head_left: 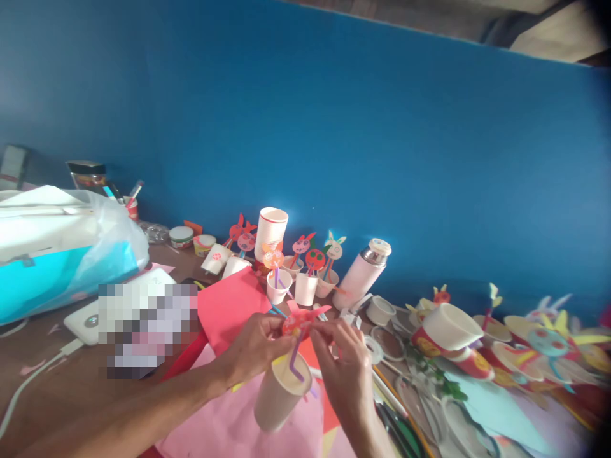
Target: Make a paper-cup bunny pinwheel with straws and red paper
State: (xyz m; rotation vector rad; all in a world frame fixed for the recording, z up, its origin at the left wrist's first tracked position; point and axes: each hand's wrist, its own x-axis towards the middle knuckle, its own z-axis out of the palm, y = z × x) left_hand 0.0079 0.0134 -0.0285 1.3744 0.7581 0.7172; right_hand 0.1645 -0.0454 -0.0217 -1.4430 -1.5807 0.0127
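Note:
Both my hands meet over the table near the bottom middle. My left hand (255, 348) pinches a red paper bunny face (296, 322) mounted on a purple bendy straw (294, 359). My right hand (340, 362) pinches the same paper face from the right side, at its pink ears. The straw drops into a white paper cup (277, 402) that hangs tilted below my hands. Under them lie pink and red paper sheets (228, 304).
Several cups with paper bunnies on straws (305, 270) stand by the blue wall, beside a stacked paper cup (271, 233) and a pink flask (360, 273). A bagged box (52, 248) sits at left, a power bank (90, 321) near it. More cups and paper crafts (501, 356) crowd the right.

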